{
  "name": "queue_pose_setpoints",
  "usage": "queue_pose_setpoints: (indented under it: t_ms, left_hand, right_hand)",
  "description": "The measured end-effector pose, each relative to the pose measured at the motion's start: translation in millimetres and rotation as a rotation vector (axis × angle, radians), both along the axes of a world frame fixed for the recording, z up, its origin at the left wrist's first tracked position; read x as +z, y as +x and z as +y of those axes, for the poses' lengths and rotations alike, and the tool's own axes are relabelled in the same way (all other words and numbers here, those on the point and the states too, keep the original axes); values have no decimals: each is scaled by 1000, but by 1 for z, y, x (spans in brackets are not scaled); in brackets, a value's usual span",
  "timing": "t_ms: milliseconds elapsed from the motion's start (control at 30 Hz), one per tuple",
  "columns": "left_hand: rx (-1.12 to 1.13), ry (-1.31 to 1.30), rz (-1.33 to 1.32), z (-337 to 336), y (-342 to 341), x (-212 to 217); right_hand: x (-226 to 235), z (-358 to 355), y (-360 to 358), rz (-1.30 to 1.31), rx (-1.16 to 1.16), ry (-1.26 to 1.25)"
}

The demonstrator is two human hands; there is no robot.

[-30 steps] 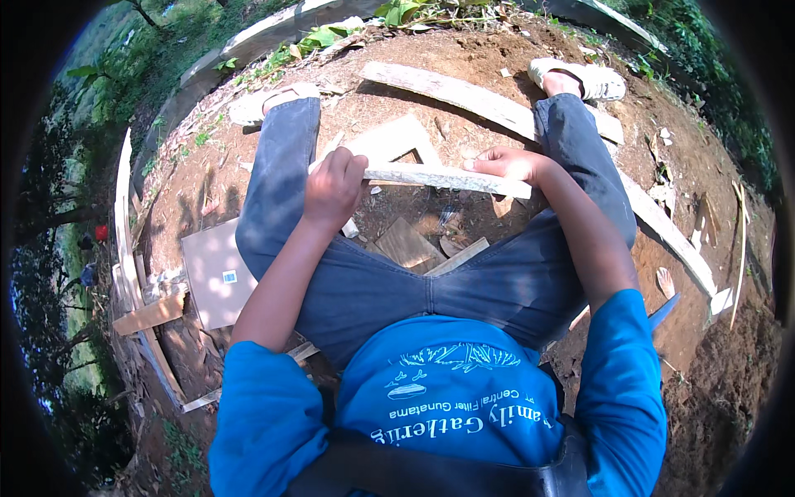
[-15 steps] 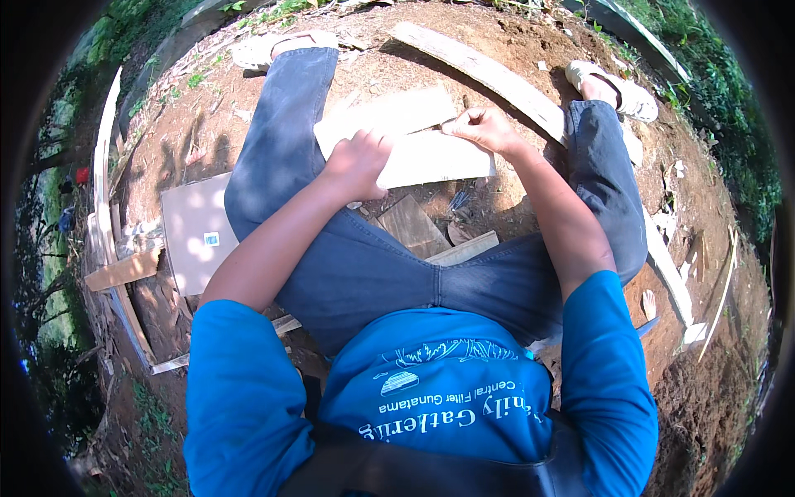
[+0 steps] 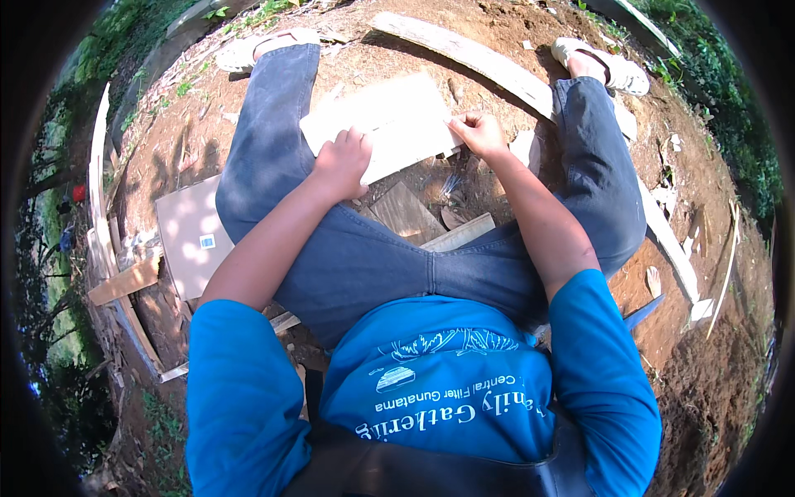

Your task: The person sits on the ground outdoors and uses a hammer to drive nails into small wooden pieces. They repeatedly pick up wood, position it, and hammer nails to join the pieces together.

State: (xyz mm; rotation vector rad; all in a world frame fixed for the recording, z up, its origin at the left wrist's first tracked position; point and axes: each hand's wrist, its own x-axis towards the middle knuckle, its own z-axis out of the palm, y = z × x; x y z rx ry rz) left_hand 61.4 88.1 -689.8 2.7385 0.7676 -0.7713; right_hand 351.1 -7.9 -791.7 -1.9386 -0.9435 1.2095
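Two pale wooden boards (image 3: pixel 389 124), lit brightly by the sun, lie edge to edge between my spread legs, with only a thin dark seam showing between them. My left hand (image 3: pixel 341 163) grips the near left part, fingers bent over the top and thumb by the near edge. At the right end, my right hand (image 3: pixel 480 134) pinches the boards' edge between thumb and fingers. Closer to my lap lie a weathered wooden piece (image 3: pixel 406 213) and a short pale strip of wood (image 3: pixel 460 233). A small heap of thin grey bits, like nails (image 3: pixel 451 184), sits beside them.
A long weathered plank (image 3: pixel 464 60) crosses the ground beyond the boards. By my left thigh is a flat brown cardboard sheet (image 3: pixel 186 236) with a small label. Scrap wood (image 3: pixel 124 282) lies farther left. A blue blade-like thing (image 3: pixel 643 313) is at the right.
The boards have turned, their right end swinging away from me, and the gap between them has narrowed. Both hands stay on them. The whole view has shifted slightly.
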Motion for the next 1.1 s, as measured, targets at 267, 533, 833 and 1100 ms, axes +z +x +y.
queue_pose_setpoints:
  t_ms: [267,533,833,1100]
  left_hand:
    - [60,-81,-117,10,-8,-12]
    - [419,-30,-326,74,5,-20]
    - [455,-249,-512,117,0,-130]
    - [582,-325,-518,125,-6,-148]
  right_hand:
    - [-5,-6,10,14,56,-1]
    - [4,-9,25,221,73,-85]
    - [66,-13,7,383,77,-613]
    - [54,-12,-62,597,243,-510]
